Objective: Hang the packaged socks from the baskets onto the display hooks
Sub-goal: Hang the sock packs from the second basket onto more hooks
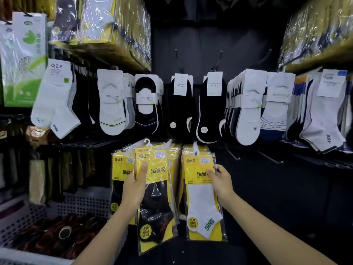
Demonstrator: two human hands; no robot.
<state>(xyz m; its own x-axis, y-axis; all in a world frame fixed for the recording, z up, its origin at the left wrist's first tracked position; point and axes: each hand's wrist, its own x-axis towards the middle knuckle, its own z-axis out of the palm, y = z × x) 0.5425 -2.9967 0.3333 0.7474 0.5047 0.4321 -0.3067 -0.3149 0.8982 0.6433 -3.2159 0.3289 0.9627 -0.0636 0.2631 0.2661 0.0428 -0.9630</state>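
Left hand (136,185): grips the black pack (155,203) at its left edge, with the thumb flat on the yellow front and the fingers behind it.
Right hand (219,179): pinches the white pack (202,205) at its right edge, with the thumb on the front and the fingers curled round the side.
Black pack: a yellow card with a black sock, tilted a little, lying over the front of a hanging stack (120,169) of like packs at the middle of the rack's lower row. Its white hanger (147,144) is up at the hook line; I cannot tell whether it sits on a hook.
White pack: the front of a second yellow stack just right of the first, hanging upright from a white tab (195,148).
Basket (24,217): grey and perforated, at the rack's lower left corner, holding dark packed socks (57,234).
Hooks (232,154): bare ones jut out toward the right end of the lower row; upper hooks (178,59) stand bare above the middle row.
Middle row: white no-shows (111,104) and black no-shows (180,106) hang on cards across the rack.
Upper corners: film packs (118,25) with yellow card hang crowded at the left and right.
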